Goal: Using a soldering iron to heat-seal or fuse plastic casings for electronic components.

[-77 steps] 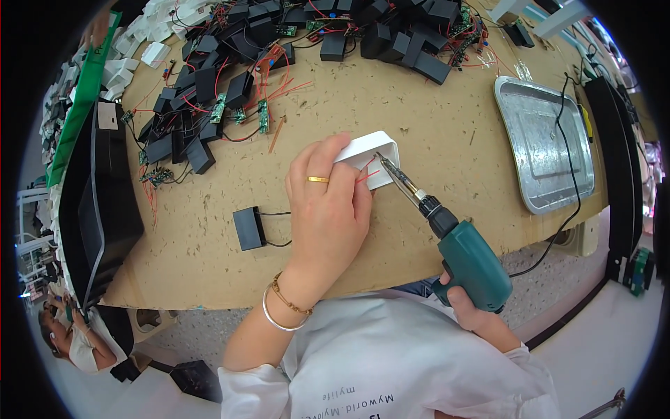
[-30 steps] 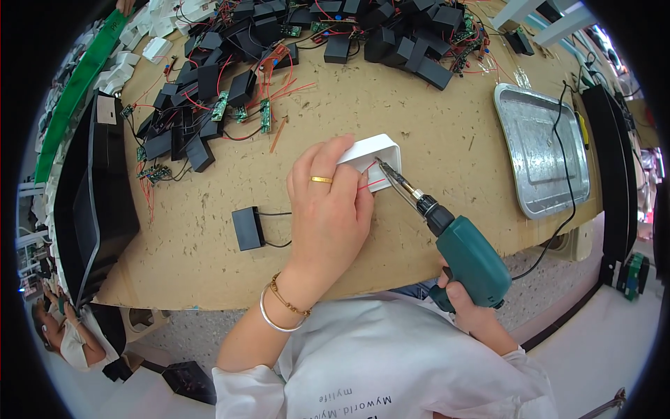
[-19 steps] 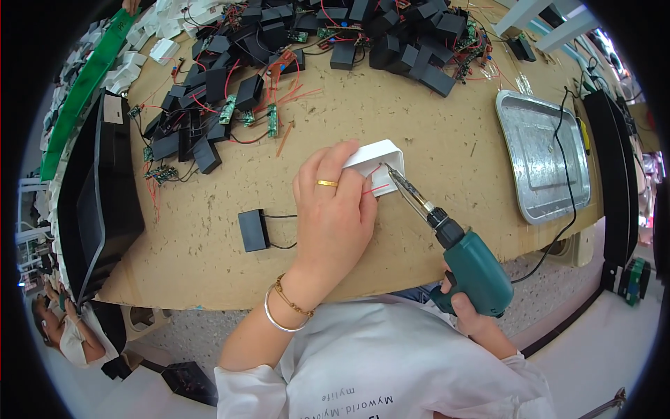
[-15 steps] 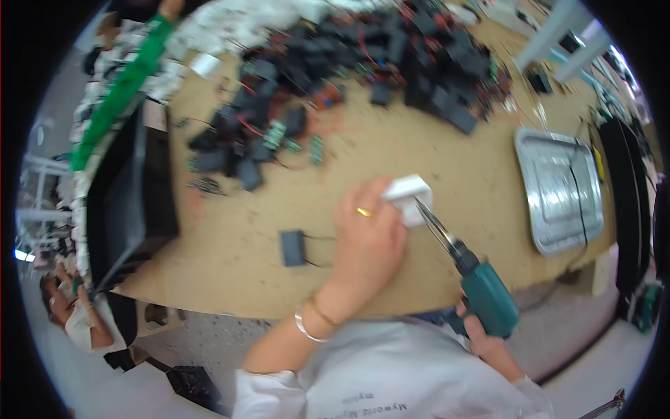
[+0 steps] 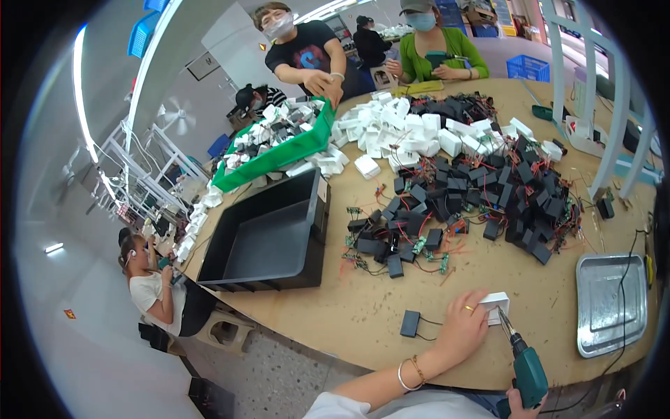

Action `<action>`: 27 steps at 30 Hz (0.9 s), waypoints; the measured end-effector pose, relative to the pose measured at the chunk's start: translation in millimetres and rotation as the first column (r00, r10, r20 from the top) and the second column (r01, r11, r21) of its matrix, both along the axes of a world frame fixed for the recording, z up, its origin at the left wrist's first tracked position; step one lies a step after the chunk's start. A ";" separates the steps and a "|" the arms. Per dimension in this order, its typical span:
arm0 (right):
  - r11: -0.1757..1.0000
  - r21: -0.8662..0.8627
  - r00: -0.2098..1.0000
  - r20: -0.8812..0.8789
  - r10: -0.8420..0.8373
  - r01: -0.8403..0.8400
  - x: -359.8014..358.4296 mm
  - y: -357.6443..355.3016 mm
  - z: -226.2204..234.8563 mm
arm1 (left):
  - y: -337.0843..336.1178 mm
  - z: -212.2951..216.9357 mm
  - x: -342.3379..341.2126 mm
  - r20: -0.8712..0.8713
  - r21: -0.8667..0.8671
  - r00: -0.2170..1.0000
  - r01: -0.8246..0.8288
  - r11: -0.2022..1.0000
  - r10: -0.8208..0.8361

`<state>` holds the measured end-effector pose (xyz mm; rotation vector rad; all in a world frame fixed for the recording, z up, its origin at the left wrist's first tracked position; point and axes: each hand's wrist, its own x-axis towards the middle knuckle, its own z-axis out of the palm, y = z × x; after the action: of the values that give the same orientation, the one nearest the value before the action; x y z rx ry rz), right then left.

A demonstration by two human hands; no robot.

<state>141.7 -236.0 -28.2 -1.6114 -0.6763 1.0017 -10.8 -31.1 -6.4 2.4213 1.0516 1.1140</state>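
My left hand point(image 5: 463, 325) is closed on a small white plastic case point(image 5: 497, 300) and keeps it on the tabletop. A green pistol-shaped soldering gun point(image 5: 529, 376) is gripped in my right hand point(image 5: 522, 405), partly cut off by the lower edge. Its metal tip reaches into the open side of the case, close to my left fingers; the exact point of contact is too small to tell. Left of my left hand lies a black rectangular block point(image 5: 410, 323), with thin dark wires running from it toward that hand.
Beyond my hands spreads a heap of black blocks point(image 5: 457, 185) with green boards and wires, then white cases point(image 5: 391, 129). A black bin point(image 5: 262, 234) stands left, a metal tray point(image 5: 593, 342) right with a cord across it. Across the table, a person holds a green crate point(image 5: 283, 162).
My view has swung up and to the left, bringing the room and people into sight. My hands now appear lower right, with the soldering gun's tip still at the case.
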 end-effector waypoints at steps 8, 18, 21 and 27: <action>0.995 0.072 0.997 -0.046 -0.065 0.069 -3.4 7.2 -0.2 | -2.5 3.0 0.7 0.008 0.019 1.000 0.011 1.000 -0.012; 0.998 0.041 0.996 0.080 -0.047 0.044 -1.6 5.2 -14.7 | -3.2 3.6 1.1 0.002 0.025 1.000 0.011 1.000 -0.011; 0.994 0.113 0.994 0.105 -0.013 0.001 1.9 5.7 -11.7 | -3.7 2.4 1.3 -0.001 0.026 1.000 0.012 1.000 -0.012; 0.989 0.142 0.994 0.096 -0.045 0.031 -1.7 8.9 -18.9 | 1.2 0.9 0.5 0.002 0.010 1.000 0.009 1.000 -0.009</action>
<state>140.0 -227.1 -47.1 -1.5519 -0.7635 0.8320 -10.3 -29.9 -5.6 2.4295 1.0357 1.1220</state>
